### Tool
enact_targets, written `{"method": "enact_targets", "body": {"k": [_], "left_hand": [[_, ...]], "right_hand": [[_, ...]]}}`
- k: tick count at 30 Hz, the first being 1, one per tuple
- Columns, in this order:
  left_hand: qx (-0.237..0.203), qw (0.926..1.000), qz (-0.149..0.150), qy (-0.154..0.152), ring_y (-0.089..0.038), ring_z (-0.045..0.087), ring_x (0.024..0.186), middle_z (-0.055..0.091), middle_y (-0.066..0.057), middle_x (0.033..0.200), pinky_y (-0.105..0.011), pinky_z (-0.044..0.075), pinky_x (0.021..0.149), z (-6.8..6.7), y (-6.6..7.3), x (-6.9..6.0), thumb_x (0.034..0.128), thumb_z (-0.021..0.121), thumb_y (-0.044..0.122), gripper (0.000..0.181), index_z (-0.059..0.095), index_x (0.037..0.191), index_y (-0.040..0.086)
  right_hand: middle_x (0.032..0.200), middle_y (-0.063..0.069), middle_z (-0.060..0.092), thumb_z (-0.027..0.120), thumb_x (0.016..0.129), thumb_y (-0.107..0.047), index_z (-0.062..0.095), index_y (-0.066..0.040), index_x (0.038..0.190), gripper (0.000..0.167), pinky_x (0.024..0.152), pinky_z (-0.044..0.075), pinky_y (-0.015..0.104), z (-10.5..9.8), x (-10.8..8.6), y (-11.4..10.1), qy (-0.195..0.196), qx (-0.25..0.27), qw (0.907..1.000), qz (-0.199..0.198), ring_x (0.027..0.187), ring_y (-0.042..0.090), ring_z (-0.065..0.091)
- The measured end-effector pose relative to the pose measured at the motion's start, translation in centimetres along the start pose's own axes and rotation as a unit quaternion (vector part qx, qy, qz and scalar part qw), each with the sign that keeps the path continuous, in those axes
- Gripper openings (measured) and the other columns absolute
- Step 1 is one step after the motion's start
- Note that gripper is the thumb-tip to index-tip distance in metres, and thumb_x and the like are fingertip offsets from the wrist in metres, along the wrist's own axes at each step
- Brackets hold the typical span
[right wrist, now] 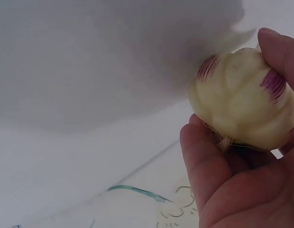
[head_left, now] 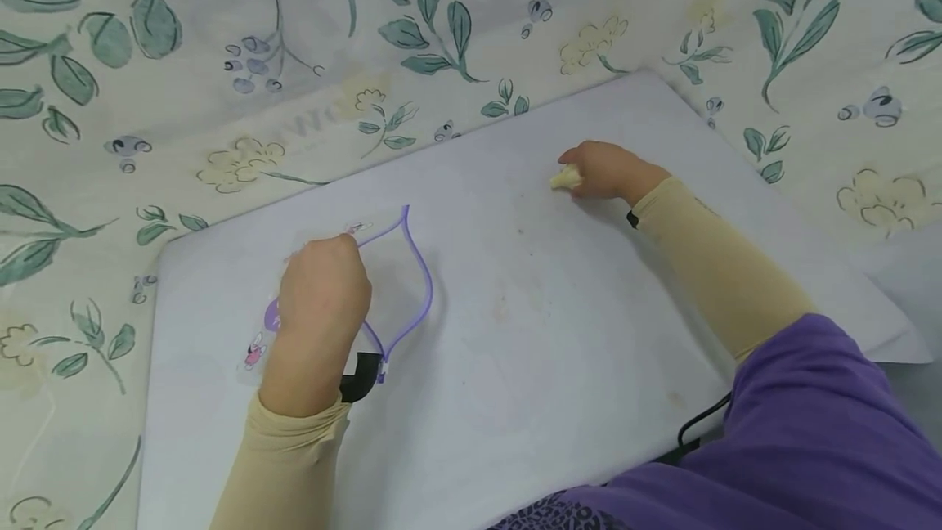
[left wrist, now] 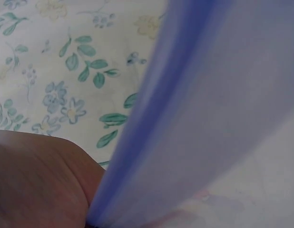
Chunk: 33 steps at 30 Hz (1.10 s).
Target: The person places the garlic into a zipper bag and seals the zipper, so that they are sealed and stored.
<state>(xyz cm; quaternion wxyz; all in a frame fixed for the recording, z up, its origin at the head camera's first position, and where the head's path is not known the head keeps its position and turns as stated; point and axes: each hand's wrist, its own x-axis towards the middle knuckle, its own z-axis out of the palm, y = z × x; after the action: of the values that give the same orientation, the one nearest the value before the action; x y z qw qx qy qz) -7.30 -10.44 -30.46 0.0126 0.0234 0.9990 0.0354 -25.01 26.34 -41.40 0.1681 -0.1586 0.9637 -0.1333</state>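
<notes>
My left hand (head_left: 324, 293) grips a clear plastic zip pouch by its purple rim (head_left: 429, 285), at the left of the white board. The pouch's mouth gapes in a pointed loop, with a slider at its near corner. In the left wrist view, the purple edge (left wrist: 151, 109) runs blurred past the hand; the fingertips are hidden. Over at the far right, my right hand (head_left: 607, 170) holds a garlic bulb (right wrist: 242, 95). The bulb is cream with purple streaks and a tuft of roots, between thumb and fingers, close to the board.
A white board (head_left: 500, 399) lies under both hands. Behind it and to the left spreads a cloth (head_left: 309, 121) printed with leaves and flowers. A black cable (head_left: 702, 419) curls over the board's near edge, beside the purple sleeve (head_left: 824, 415).
</notes>
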Motion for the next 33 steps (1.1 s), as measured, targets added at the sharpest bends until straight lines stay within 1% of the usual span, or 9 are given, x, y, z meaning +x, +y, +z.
{"method": "enact_targets", "body": {"k": [5, 8, 11, 16, 18, 20, 24, 29, 33], "left_hand": [[0.0, 1.0, -0.004, -0.004, -0.05, 0.068, 0.091, 0.068, -0.034, 0.093, -0.059, 0.057, 0.073, -0.1, -0.1, -0.2, 0.0884, 0.045, -0.007, 0.024, 0.066, 0.098, -0.011], [0.0, 0.9998, -0.012, -0.013, -0.049, 0.068, 0.092, 0.068, -0.034, 0.095, -0.059, 0.057, 0.072, -0.1, -0.1, -0.2, 0.0892, 0.045, -0.007, 0.024, 0.066, 0.101, -0.011], [0.0, 0.9996, -0.016, -0.022, -0.048, 0.068, 0.092, 0.068, -0.034, 0.097, -0.059, 0.058, 0.071, -0.1, -0.1, -0.2, 0.09, 0.046, -0.006, 0.025, 0.066, 0.103, -0.011], [-0.003, 0.9992, -0.015, -0.037, -0.045, 0.069, 0.091, 0.069, -0.032, 0.098, -0.057, 0.058, 0.07, 0.0, 0.3, 0.1, 0.0897, 0.048, -0.006, 0.022, 0.066, 0.102, -0.009], [-0.005, 0.9992, -0.016, -0.036, -0.044, 0.069, 0.09, 0.069, -0.031, 0.098, -0.056, 0.058, 0.068, 0.0, 0.3, 0.2, 0.0892, 0.048, -0.006, 0.022, 0.066, 0.1, -0.008], [-0.005, 0.9994, -0.017, -0.031, -0.044, 0.069, 0.09, 0.069, -0.031, 0.097, -0.056, 0.058, 0.068, 0.0, 0.3, 0.2, 0.0889, 0.048, -0.006, 0.022, 0.067, 0.099, -0.008], [-0.005, 0.9996, -0.017, -0.022, -0.045, 0.069, 0.091, 0.069, -0.033, 0.098, -0.057, 0.058, 0.069, -0.2, 0.1, 0.2, 0.0889, 0.048, -0.006, 0.021, 0.067, 0.099, -0.009], [-0.006, 0.9995, -0.02, -0.021, -0.046, 0.069, 0.092, 0.069, -0.032, 0.099, -0.058, 0.057, 0.071, -0.3, -0.1, 0.1, 0.0892, 0.048, -0.006, 0.022, 0.067, 0.1, -0.009], [-0.007, 0.9996, -0.022, -0.017, -0.048, 0.069, 0.093, 0.069, -0.033, 0.1, -0.058, 0.057, 0.072, -0.3, -0.3, 0.1, 0.0898, 0.048, -0.006, 0.023, 0.067, 0.102, -0.01]], "right_hand": [[0.144, 0.022, 0.053, 0.071, 0.091, -0.015, 0.049, -0.004, 0.147, 0.061, 0.111, 0.041, 0.049, 0.0, -0.2, -1.3, 0.017, -0.004, 0.9997, -0.019, 0.124, 0.033, 0.053], [0.144, 0.02, 0.054, 0.07, 0.091, -0.015, 0.05, -0.005, 0.147, 0.06, 0.111, 0.041, 0.049, -0.1, -0.4, -2.0, 0.018, 0.002, 0.9995, -0.024, 0.123, 0.032, 0.053], [0.142, 0.019, 0.056, 0.069, 0.092, -0.016, 0.049, -0.006, 0.147, 0.06, 0.11, 0.042, 0.048, -0.1, -0.7, -2.7, 0.017, 0.0, 0.999, -0.041, 0.121, 0.031, 0.054], [0.133, 0.015, 0.06, 0.07, 0.091, -0.018, 0.049, -0.008, 0.148, 0.061, 0.1, 0.047, 0.045, -0.2, -1.7, -4.3, 0.024, 0.003, 0.9974, -0.068, 0.107, 0.028, 0.056], [0.131, 0.013, 0.06, 0.071, 0.091, -0.019, 0.049, -0.01, 0.148, 0.063, 0.096, 0.048, 0.043, -0.3, -2.1, -5.5, 0.029, 0.009, 0.9962, -0.081, 0.103, 0.026, 0.056], [0.13, 0.01, 0.061, 0.073, 0.09, -0.022, 0.048, -0.012, 0.149, 0.065, 0.094, 0.049, 0.041, -0.6, -2.4, -6.8, 0.034, 0.011, 0.9941, -0.102, 0.102, 0.025, 0.056], [0.132, 0.007, 0.06, 0.075, 0.09, -0.026, 0.048, -0.015, 0.149, 0.067, 0.092, 0.05, 0.038, -1.0, -3.3, -10.2, 0.033, 0.021, 0.9896, -0.138, 0.102, 0.022, 0.057], [0.135, 0.002, 0.06, 0.076, 0.088, -0.027, 0.054, -0.016, 0.143, 0.06, 0.092, 0.051, 0.034, -1.3, -4.0, -14.1, 0.021, 0.028, 0.9813, -0.189, 0.102, 0.018, 0.058], [0.134, 0.0, 0.061, 0.077, 0.088, -0.027, 0.057, -0.017, 0.14, 0.056, 0.091, 0.051, 0.031, -1.4, -4.3, -16.1, 0.018, 0.018, 0.974, -0.225, 0.101, 0.016, 0.059]]}}
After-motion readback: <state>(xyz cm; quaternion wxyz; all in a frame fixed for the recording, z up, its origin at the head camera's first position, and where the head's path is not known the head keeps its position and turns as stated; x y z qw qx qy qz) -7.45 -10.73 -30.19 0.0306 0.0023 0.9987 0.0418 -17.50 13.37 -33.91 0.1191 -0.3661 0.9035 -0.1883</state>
